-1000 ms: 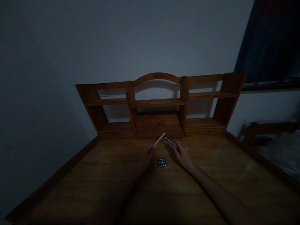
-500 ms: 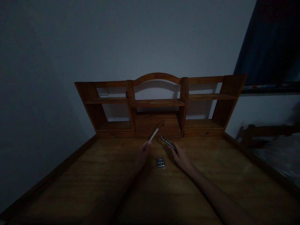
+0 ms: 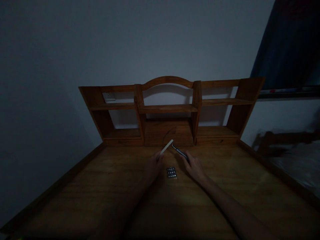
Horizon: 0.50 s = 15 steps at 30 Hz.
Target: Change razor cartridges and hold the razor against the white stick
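Observation:
My left hand (image 3: 153, 166) is closed around the lower end of a pale, flat stick (image 3: 167, 146), which slants up and to the right. In my right hand (image 3: 193, 166) is a slim black-and-silver tool (image 3: 179, 151) with a short bent tip, its kind too dim to name. That tip lies close beside the stick's upper end; I cannot tell whether the two touch. Between my wrists, a small dark pack (image 3: 171, 172) with rows of several shiny pieces lies flat on the wooden desk (image 3: 172, 203).
A wooden shelf unit (image 3: 167, 109) with several compartments stands along the desk's back edge, against a pale wall (image 3: 160, 40). Raised rims run along the desk's sides. At the right are a dark window or curtain (image 3: 287, 50) and a wooden frame (image 3: 282, 137). The room is dim.
My left hand has shifted a little to the right, bringing the stick's upper end close to the tool's tip. The stick leans more to the right. My right hand has barely moved.

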{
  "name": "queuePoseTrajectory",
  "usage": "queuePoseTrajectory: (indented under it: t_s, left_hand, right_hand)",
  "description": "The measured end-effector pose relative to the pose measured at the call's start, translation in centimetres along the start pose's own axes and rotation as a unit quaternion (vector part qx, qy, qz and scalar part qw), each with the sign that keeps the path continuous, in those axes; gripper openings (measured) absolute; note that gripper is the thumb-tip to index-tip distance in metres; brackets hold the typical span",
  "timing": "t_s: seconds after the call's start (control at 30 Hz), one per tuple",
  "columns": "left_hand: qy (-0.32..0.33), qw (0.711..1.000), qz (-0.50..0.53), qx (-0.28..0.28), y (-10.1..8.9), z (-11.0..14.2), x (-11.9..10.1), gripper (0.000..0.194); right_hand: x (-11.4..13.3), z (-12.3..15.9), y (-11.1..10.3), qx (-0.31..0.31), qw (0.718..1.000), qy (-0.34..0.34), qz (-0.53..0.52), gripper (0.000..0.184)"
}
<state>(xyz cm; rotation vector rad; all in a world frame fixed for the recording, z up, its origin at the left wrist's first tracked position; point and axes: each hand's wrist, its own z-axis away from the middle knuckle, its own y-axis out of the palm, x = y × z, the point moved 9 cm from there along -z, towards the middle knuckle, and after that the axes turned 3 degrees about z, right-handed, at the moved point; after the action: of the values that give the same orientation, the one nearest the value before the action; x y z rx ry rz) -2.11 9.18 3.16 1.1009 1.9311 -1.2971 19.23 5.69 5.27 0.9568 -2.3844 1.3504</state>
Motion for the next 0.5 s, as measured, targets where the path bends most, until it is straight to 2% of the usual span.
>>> queuePoseTrajectory:
  t_s: [0.2,0.37,0.5]
  left_hand:
    - [0.027,0.999,0.04,-0.011,-0.3,0.0,-0.7,0.042]
    - [0.041,0.997,0.051,0.049,1.5,0.2,-0.9,0.041]
    - [0.014,0.998,0.055,0.018,0.7,-0.1,-0.1,0.042]
  right_hand:
    - [-0.1,-0.1,-0.5,-0.012,1.0,0.011,-0.006,0.041]
    - [-0.3,-0.1,-0.6,-0.016,1.0,0.023,-0.008,0.04]
    - [-0.2,0.0,-0.5,-0.019,1.0,0.018,-0.014,0.039]
